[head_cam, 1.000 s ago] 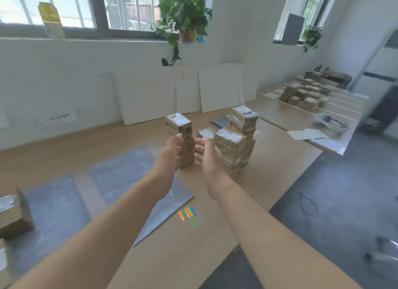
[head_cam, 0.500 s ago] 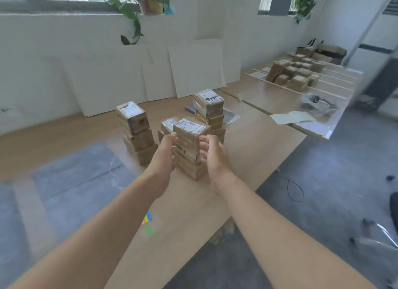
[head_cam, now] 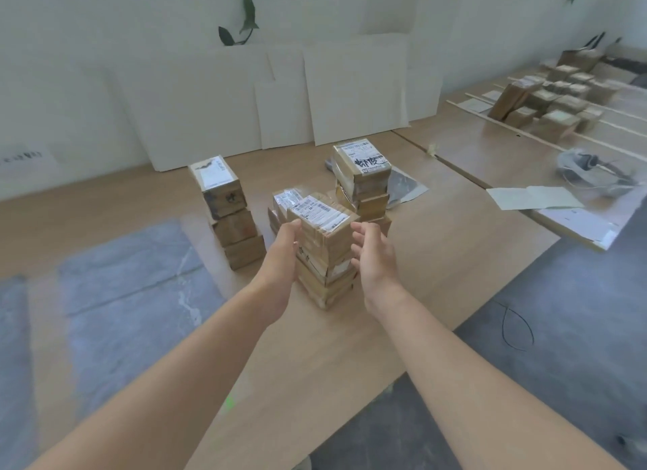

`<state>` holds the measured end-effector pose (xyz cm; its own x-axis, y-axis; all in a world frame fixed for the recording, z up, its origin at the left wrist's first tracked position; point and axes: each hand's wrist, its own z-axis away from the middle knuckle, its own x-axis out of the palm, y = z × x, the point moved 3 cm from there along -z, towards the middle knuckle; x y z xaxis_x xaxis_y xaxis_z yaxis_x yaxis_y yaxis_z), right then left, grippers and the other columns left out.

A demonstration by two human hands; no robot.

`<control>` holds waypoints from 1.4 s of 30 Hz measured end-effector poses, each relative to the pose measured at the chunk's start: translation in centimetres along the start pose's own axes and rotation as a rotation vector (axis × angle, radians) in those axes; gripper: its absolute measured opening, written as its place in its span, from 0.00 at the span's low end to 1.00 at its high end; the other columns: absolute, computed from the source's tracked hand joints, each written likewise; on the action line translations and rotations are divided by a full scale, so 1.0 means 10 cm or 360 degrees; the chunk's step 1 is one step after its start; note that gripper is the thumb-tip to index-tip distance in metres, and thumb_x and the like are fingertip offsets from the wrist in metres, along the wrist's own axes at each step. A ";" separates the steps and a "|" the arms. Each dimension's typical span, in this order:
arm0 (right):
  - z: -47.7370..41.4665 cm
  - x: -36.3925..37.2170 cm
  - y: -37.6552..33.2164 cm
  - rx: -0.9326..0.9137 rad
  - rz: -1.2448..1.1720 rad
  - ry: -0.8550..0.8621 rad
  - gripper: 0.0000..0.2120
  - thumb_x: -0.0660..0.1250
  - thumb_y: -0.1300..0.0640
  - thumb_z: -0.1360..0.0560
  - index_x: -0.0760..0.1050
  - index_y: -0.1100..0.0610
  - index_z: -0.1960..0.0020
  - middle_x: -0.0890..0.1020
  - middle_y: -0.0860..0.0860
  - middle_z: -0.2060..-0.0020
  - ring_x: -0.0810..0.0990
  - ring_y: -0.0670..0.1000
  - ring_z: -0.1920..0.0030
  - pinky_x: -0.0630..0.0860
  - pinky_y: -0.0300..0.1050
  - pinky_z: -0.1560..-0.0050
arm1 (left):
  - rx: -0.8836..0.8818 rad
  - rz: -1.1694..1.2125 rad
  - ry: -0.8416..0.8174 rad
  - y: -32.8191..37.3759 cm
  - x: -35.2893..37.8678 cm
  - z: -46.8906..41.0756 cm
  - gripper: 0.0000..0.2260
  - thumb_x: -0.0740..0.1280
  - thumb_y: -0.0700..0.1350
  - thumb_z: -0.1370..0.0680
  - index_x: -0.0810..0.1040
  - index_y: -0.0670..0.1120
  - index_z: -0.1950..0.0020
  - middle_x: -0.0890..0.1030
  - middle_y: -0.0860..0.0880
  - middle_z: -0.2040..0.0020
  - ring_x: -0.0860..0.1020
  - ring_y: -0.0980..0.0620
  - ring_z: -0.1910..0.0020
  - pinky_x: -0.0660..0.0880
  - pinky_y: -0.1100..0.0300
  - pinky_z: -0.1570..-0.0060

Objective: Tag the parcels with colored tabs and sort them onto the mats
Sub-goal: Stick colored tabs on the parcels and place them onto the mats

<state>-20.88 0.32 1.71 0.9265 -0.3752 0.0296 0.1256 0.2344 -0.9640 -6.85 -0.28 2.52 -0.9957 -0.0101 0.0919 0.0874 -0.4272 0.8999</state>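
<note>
Head view had both hands up at the front stack of parcels (head_cam: 325, 277) in the middle of the frame, sitting on the counter (head_cam: 437, 259) right of the grey mat (head_cam: 129, 277). Left hand (head_cam: 283, 256) lay flat against the stack's left side, right hand (head_cam: 373, 256) hung just beside the right side, fingers (head_cam: 361, 229) loose and spread, gripping nothing as far as I could tell. Risk imo: the stack looked crooked, so a lopsided squeeze could slide the top parcel (head_cam: 329, 240) off or tip the lot into the tall stack (head_cam: 362, 178) behind. Couldn't see the left fingertips, labels (head_cam: 317, 212) were too blurry to read, and a green smear (head_cam: 229, 403) at lower centre might've been a tab.
</note>
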 end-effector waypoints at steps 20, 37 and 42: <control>-1.40 -0.03 0.18 0.0160 0.0217 0.0079 0.14 0.57 0.52 0.16 0.78 0.50 0.56 0.83 0.47 0.53 0.78 0.43 0.42 0.71 0.36 0.55 | -0.0344 0.0221 0.0248 -0.14 0.33 -1.34 0.29 0.57 0.67 0.21 0.69 0.55 0.24 0.72 0.50 0.27 0.73 0.48 0.33 0.66 0.46 0.26; -1.38 0.02 0.21 0.0253 0.0612 -0.0570 0.31 0.54 0.35 0.28 0.84 0.56 0.48 0.88 0.53 0.53 0.82 0.52 0.52 0.77 0.49 0.45 | -0.0206 0.0322 0.0574 -0.19 0.42 -1.05 0.22 0.53 0.62 0.18 0.81 0.53 0.39 0.86 0.52 0.51 0.80 0.55 0.55 0.71 0.57 0.57; -1.38 0.12 0.15 0.0222 0.0592 -0.0622 0.28 0.55 0.34 0.33 0.80 0.54 0.48 0.85 0.54 0.49 0.82 0.58 0.47 0.77 0.55 0.40 | -0.0065 0.0369 0.0652 -0.03 0.37 -0.93 0.19 0.52 0.59 0.17 0.82 0.56 0.48 0.86 0.58 0.64 0.80 0.56 0.59 0.71 0.58 0.58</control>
<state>-24.47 -12.11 -3.31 0.9766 0.1101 -0.1847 -0.2140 0.4136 -0.8849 -10.86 -8.63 -1.39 -0.8806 -0.4620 0.1056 0.3161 -0.4065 0.8572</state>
